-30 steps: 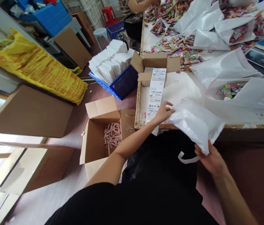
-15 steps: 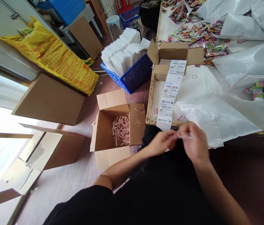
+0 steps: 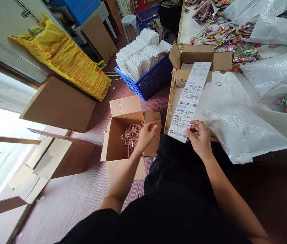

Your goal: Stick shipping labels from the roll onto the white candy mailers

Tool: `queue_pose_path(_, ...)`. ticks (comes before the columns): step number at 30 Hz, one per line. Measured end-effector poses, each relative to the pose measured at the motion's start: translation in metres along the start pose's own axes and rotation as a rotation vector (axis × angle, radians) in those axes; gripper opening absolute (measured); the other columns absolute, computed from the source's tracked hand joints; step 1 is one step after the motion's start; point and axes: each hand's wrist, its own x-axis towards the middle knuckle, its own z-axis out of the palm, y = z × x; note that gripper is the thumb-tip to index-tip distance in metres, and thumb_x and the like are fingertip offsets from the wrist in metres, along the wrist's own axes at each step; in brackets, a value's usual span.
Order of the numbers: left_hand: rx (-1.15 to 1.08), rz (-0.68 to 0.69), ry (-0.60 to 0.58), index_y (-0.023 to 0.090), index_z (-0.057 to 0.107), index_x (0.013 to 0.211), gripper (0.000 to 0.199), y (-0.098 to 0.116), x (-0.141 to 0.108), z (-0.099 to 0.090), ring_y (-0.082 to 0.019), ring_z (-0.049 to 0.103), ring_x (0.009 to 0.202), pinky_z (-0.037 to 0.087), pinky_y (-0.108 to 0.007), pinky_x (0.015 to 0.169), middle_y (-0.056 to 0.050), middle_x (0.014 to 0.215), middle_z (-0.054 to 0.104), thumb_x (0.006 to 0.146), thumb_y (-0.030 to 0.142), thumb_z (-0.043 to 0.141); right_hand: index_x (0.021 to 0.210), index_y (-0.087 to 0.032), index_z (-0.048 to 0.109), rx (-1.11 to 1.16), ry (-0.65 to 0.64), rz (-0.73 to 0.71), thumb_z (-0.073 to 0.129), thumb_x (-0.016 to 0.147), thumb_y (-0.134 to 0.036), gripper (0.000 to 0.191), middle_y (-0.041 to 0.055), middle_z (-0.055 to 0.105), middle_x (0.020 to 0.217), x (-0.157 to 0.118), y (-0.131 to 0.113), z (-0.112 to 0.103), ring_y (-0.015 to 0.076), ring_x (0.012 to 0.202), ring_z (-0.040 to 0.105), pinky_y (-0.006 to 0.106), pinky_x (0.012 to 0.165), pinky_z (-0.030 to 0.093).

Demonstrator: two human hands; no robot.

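Note:
A long strip of printed labels (image 3: 189, 101) runs from the small carton down over the table edge. My right hand (image 3: 201, 139) pinches its lower right edge between thumb and fingers. My left hand (image 3: 147, 135) hovers over the right side of an open cardboard box (image 3: 113, 142), its fingers loosely bent and apart, with nothing visible in them. Inside that box lies a tangle of pale paper strips (image 3: 132, 135), and a brighter strip shows on or just above the heap.
Filled white bubble mailers (image 3: 247, 128) and piles of colourful small packets (image 3: 217, 37) cover the table. The small open carton (image 3: 196, 54) stands near its left edge. On the floor are a blue basket (image 3: 153, 81) of white envelopes, a yellow sack (image 3: 67, 54) and cardboard boxes (image 3: 67, 156).
My hands have come apart from a small white piece they both held. The left has moved left over the box; the right has gone up to the label strip, which has shifted.

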Motion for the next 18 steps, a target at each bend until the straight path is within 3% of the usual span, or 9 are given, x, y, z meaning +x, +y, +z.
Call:
queue_pose_path(2, -0.285, 0.010, -0.282, 0.015, 0.069, 0.105, 0.047, 0.042, 0.000, 0.034, -0.022, 0.068, 0.089, 0.053, -0.035, 0.083, -0.010, 0.096, 0.073, 0.088, 0.058, 0.059, 0.111, -0.025, 0.054, 0.025, -0.017, -0.069, 0.063, 0.087, -0.037, 0.028, 0.0030, 0.062, 0.094, -0.015, -0.019, -0.008, 0.0181, 0.087, 0.062, 0.036, 0.082, 0.054)
queue_pose_path(3, -0.365, 0.014, -0.363, 0.014, 0.070, 0.103, 0.049, 0.060, -0.003, 0.048, -0.022, 0.068, 0.087, 0.053, -0.033, 0.079, -0.010, 0.093, 0.073, 0.088, 0.059, 0.058, 0.113, -0.026, 0.054, 0.021, -0.006, -0.095, 0.064, 0.087, -0.035, 0.029, 0.0033, 0.063, 0.097, -0.020, -0.027, -0.014, 0.0186, 0.090, 0.063, 0.037, 0.084, 0.054)
queue_pose_path(6, -0.398, 0.104, -0.387, 0.014, 0.073, 0.089, 0.039, 0.092, -0.022, 0.075, -0.022, 0.068, 0.086, 0.053, -0.031, 0.078, -0.007, 0.086, 0.073, 0.085, 0.053, 0.067, 0.130, -0.028, 0.047, -0.014, 0.104, -0.155, 0.066, 0.087, -0.033, 0.048, 0.0047, 0.067, 0.106, -0.026, -0.042, -0.039, 0.0198, 0.094, 0.065, 0.039, 0.086, 0.055)
queue_pose_path(9, -0.395, 0.126, -0.482, 0.016, 0.074, 0.081, 0.031, 0.097, -0.038, 0.085, -0.026, 0.068, 0.097, 0.053, -0.037, 0.090, -0.007, 0.088, 0.075, 0.080, 0.047, 0.075, 0.129, -0.029, 0.054, -0.139, 0.185, -0.214, 0.065, 0.089, -0.032, 0.042, 0.0054, 0.069, 0.108, -0.025, -0.047, -0.064, 0.0203, 0.091, 0.067, 0.038, 0.082, 0.057)
queue_pose_path(11, -0.530, -0.009, -0.628, 0.015, 0.075, 0.088, 0.033, 0.094, -0.042, 0.089, -0.029, 0.068, 0.104, 0.052, -0.042, 0.096, -0.009, 0.093, 0.076, 0.081, 0.048, 0.074, 0.111, -0.028, 0.066, -0.264, 0.143, -0.274, 0.062, 0.091, -0.031, 0.021, 0.0049, 0.071, 0.104, -0.028, -0.046, -0.071, 0.0212, 0.090, 0.067, 0.038, 0.080, 0.057)
queue_pose_path(13, -0.720, -0.220, -0.718, 0.012, 0.073, 0.099, 0.038, 0.092, -0.040, 0.096, -0.031, 0.068, 0.109, 0.051, -0.046, 0.099, -0.012, 0.098, 0.076, 0.086, 0.048, 0.068, 0.100, -0.028, 0.070, -0.353, 0.043, -0.360, 0.059, 0.093, -0.028, 0.013, 0.0039, 0.072, 0.096, -0.037, -0.045, -0.071, 0.0220, 0.089, 0.068, 0.039, 0.081, 0.057)
queue_pose_path(15, -0.872, -0.400, -0.700, 0.009, 0.069, 0.107, 0.037, 0.090, -0.035, 0.105, -0.032, 0.068, 0.111, 0.051, -0.048, 0.101, -0.016, 0.103, 0.075, 0.091, 0.041, 0.063, 0.094, -0.028, 0.071, -0.398, -0.043, -0.438, 0.057, 0.094, -0.023, 0.015, 0.0035, 0.072, 0.089, -0.047, -0.045, -0.070, 0.0225, 0.087, 0.066, 0.041, 0.083, 0.056)
queue_pose_path(18, -0.980, -0.502, -0.499, 0.008, 0.065, 0.114, 0.030, 0.086, -0.025, 0.119, -0.029, 0.067, 0.114, 0.051, -0.046, 0.103, -0.017, 0.111, 0.074, 0.093, 0.029, 0.059, 0.083, -0.028, 0.070, -0.445, -0.071, -0.455, 0.060, 0.093, -0.026, 0.014, 0.0051, 0.067, 0.087, -0.055, -0.044, -0.087, 0.0243, 0.093, 0.063, 0.044, 0.086, 0.053)
